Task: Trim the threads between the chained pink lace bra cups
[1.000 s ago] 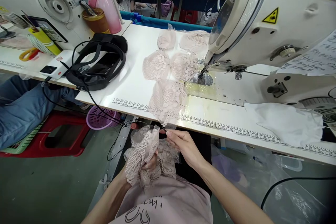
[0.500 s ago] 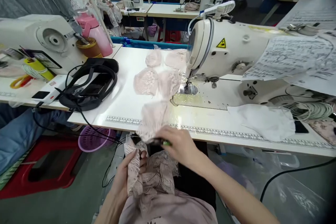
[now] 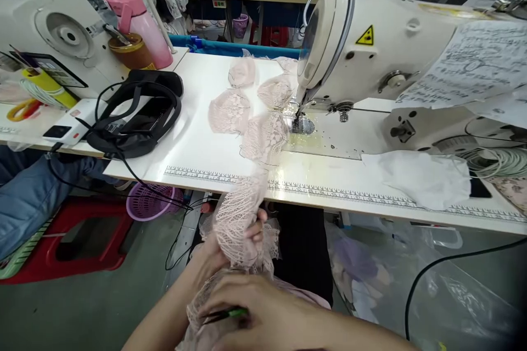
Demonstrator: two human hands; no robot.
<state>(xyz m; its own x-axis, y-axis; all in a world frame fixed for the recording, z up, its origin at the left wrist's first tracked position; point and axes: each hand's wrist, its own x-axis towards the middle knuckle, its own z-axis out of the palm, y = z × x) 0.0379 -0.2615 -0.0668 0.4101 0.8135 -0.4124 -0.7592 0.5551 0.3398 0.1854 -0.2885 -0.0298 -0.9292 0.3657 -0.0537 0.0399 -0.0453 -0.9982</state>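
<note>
My left hand (image 3: 230, 241) is closed on a pale pink lace piece (image 3: 241, 214) just below the table's front edge. That lace runs up in a chain over the edge to more lace pieces (image 3: 263, 134) lying on the white table (image 3: 197, 142), toward the needle of the white sewing machine (image 3: 370, 49). My right hand (image 3: 263, 315) is low in my lap, fingers curled round small green-handled snips (image 3: 230, 313), resting on a bundle of lace.
A black headset with cables (image 3: 135, 115) lies at the table's left. A pink bottle (image 3: 142, 19), a brown cup and another sewing machine (image 3: 49, 33) stand further left. White cloth (image 3: 415, 178) lies right of the needle. A purple basket (image 3: 148, 203) and red stool (image 3: 69, 236) sit below.
My right hand has dropped from the table edge into my lap with the snips. My left hand has lifted and gripped the hanging lace piece, pulling the chain toward me.
</note>
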